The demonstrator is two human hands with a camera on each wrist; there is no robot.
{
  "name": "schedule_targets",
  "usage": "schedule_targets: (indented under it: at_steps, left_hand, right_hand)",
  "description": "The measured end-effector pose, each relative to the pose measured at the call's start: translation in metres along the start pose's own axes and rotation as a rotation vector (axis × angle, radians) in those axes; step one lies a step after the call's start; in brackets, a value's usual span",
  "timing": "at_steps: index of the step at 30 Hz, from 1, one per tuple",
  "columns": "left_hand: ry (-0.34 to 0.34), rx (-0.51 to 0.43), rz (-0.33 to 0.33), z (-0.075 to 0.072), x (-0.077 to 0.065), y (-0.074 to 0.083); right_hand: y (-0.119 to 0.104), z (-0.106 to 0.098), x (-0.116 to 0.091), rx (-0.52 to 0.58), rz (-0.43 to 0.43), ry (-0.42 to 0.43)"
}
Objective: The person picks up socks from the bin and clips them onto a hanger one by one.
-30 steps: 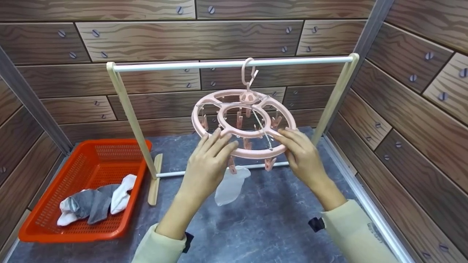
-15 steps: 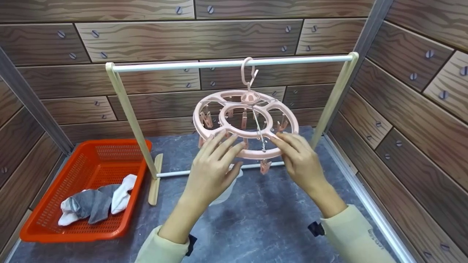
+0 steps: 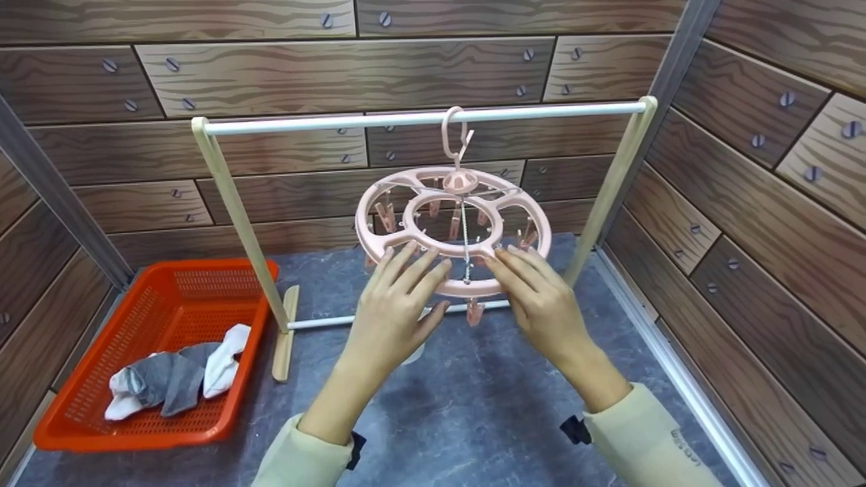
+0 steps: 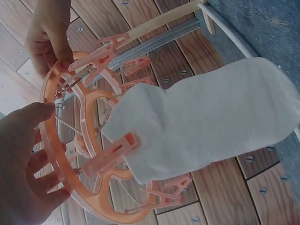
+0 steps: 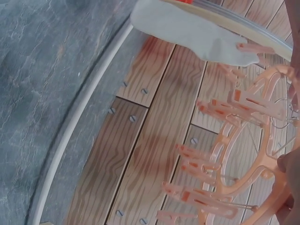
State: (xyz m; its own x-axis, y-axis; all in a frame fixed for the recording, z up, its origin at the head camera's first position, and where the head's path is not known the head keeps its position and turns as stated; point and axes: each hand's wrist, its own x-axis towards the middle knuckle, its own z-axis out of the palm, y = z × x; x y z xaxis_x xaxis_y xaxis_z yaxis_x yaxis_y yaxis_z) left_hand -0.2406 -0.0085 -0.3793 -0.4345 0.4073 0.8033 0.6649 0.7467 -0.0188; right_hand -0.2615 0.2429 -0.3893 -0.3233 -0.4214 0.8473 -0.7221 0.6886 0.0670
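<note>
A pink round clip hanger (image 3: 473, 289) hangs by its hook from the white top rail (image 3: 304, 125) of a rack. My left hand (image 3: 392, 311) grips the ring's near left rim, thumb on one side and fingers on the other in the left wrist view. On the near right rim, my right hand (image 3: 548, 304) holds on with its fingers over the top. A white sock (image 4: 211, 112) dangles from a pink clip (image 4: 110, 154) by the left hand; in the head view that hand hides most of it. Several other clips (image 5: 201, 201) hang with nothing in them.
To the left, an orange basket (image 3: 135, 443) holds grey socks (image 3: 176, 375) and white ones (image 3: 226, 358). The rack's wooden left leg (image 3: 237, 210) stands beside it, with a low white bar (image 3: 321, 323) running across. Wood-patterned walls enclose the back and sides.
The ring has turned, its near side swinging left with the front clip and cord. The sock has passed behind my left hand. My right hand has shifted left, closer to the other hand.
</note>
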Motion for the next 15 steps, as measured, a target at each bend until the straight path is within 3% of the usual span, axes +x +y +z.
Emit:
schedule_targets:
  at_steps: [15]
  left_hand:
    - [0.012, -0.004, -0.033, 0.004, 0.0, -0.006]
  right_hand:
    - [-0.014, 0.005, 0.006, -0.049, -0.042, 0.013]
